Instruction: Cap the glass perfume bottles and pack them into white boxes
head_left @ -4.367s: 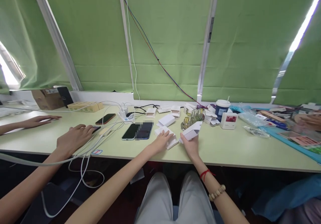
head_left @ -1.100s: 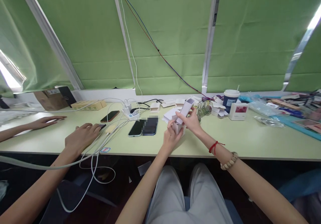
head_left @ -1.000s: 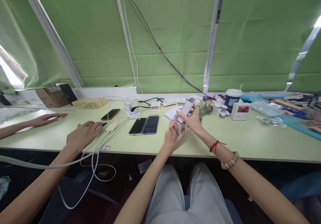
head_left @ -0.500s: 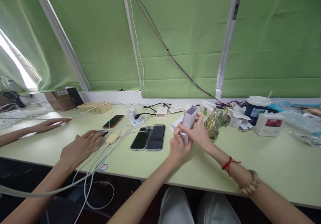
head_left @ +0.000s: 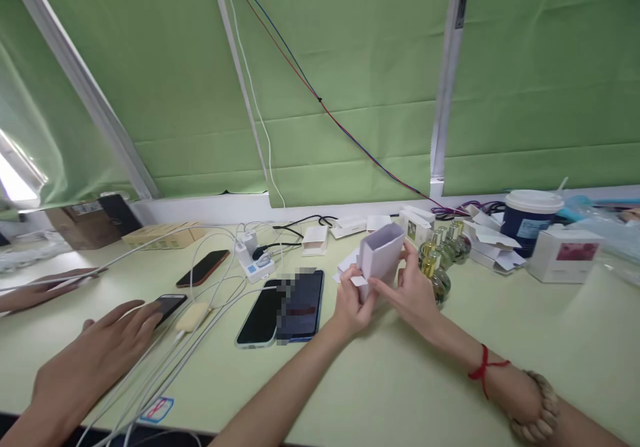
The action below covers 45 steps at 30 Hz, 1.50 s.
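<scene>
A small white cardboard box (head_left: 377, 258) stands tilted between my two hands over the table, its top end open toward me. My left hand (head_left: 353, 302) grips its lower left side, fingers closed round a flap. On the right side my right hand (head_left: 411, 290) holds the same box, with the thumb along its lower front and the fingers behind. Just right of that hand stand several glass perfume bottles (head_left: 440, 285) with gold necks. White card pieces (head_left: 347, 263) lie behind my left hand, partly hidden by the box.
Two phones (head_left: 257, 317) lie left of my hands. White cables (head_left: 200, 327) and a power strip (head_left: 254, 267) are farther left, near a co-worker's hand (head_left: 100, 347) on another phone. At right stand a lidded cup (head_left: 527, 223) and a white box with a pink picture (head_left: 565, 257).
The view has shifted closer to the table. The box has turned in my hands, showing more of its wide side and open top. Both hands still hold it.
</scene>
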Available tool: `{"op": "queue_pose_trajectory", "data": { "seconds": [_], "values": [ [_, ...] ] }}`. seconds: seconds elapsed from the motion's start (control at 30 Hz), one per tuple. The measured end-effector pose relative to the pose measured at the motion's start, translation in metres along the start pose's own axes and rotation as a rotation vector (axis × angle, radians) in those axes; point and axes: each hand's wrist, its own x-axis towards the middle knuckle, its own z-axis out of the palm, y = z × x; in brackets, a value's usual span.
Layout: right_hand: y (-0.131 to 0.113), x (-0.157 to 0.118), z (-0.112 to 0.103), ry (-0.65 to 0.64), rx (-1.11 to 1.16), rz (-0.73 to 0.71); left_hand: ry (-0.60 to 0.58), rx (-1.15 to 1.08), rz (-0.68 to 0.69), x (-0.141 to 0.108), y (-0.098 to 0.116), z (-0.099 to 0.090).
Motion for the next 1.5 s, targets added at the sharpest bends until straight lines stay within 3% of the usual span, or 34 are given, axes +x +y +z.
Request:
{"op": "queue_pose_trajectory", "data": {
  "seconds": [0.2,0.43,0.6,0.8,1.03,1.27,1.43,1.5],
  "values": [
    [0.008,0.002,-0.013,0.119,-0.017,-0.199,0.043,-0.044,-0.09,0.009,0.003,-0.013],
    [0.008,0.005,-0.017,0.074,-0.1,-0.423,0.098,-0.066,0.052,0.021,0.002,-0.016],
    [0.007,0.002,-0.011,0.014,0.014,-0.392,0.087,-0.057,0.064,0.026,-0.011,-0.013],
    [0.015,-0.004,-0.001,-0.247,0.071,-0.324,0.099,0.028,0.1,0.033,-0.006,-0.015],
    [0.02,-0.001,0.004,-0.265,0.127,-0.322,0.06,0.157,0.044,0.033,-0.005,-0.02],
    [0.022,0.0,0.005,-0.275,0.205,-0.298,0.082,0.146,0.106,0.035,-0.005,-0.021],
    [0.02,-0.001,0.005,-0.248,0.224,-0.311,0.079,0.134,0.063,0.036,-0.002,-0.022],
    [0.019,-0.001,0.005,-0.197,0.242,-0.313,0.108,0.102,-0.025,0.036,0.001,-0.02]
  ]
}}
